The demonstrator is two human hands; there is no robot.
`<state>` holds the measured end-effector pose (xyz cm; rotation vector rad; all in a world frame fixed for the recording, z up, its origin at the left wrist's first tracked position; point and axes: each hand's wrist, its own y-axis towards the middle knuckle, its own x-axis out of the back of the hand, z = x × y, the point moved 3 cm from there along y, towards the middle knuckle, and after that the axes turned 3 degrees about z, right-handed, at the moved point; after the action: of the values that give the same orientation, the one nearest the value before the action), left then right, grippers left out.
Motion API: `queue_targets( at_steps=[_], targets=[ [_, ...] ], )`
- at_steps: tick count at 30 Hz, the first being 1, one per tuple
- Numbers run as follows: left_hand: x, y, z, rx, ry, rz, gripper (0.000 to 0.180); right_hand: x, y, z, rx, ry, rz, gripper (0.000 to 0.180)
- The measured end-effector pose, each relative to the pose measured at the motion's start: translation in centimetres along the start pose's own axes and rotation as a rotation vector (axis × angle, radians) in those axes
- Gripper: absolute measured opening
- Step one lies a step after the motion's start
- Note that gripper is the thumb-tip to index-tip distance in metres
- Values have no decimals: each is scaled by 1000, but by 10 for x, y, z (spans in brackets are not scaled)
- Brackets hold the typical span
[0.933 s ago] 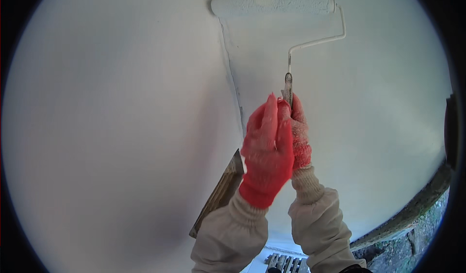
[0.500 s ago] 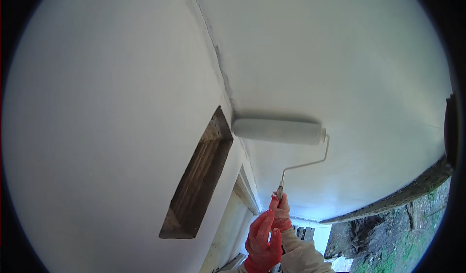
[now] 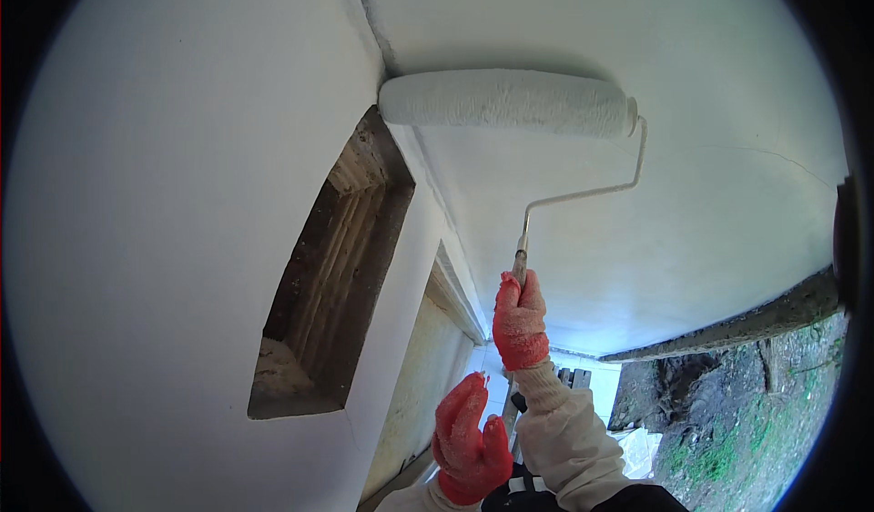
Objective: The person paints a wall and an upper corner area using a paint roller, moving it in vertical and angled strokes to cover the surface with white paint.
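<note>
My right hand [image 3: 522, 325], in a red glove dusted with white, is closed round the handle of a paint roller [image 3: 505, 101]. The roller's long white sleeve lies against the white painted surface [image 3: 728, 239], its left end in the corner where that surface meets the white wall [image 3: 164, 239]. A bent wire frame joins the sleeve to the handle. Below and left of it, my left hand [image 3: 469, 444], also red-gloved, is held up with thumb and fingers apart. Nothing shows in it.
A deep rectangular recess [image 3: 319, 284] with bare brown inner faces cuts into the left wall, close to the roller's end. Below it is a second opening [image 3: 414, 375]. At lower right, a dark edge [image 3: 728, 334] borders ground with grass [image 3: 719, 457]. A thin crack runs across the painted surface.
The roller has moved up the picture along the corner and looks larger. My right hand has risen with it, while my left hand is lower and farther from it.
</note>
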<state>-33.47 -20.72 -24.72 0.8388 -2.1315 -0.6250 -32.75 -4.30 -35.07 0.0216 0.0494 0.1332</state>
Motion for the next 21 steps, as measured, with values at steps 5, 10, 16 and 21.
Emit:
queue_targets(
  at_steps=[5,10,16,21],
  targets=[
    [-3,-21,14,53,-11,-28,33,9,-25,-93,-83,-151,-41,17],
    [-27,-81,54,281,-4,74,32,25,-65,-210,-224,-275,-35,17],
    [-72,-130,114,340,0,266,36,41,-99,-376,-347,-321,-130,20],
    [-105,-184,161,486,-14,297,37,46,-105,-496,-538,-397,-124,28]
  ],
)
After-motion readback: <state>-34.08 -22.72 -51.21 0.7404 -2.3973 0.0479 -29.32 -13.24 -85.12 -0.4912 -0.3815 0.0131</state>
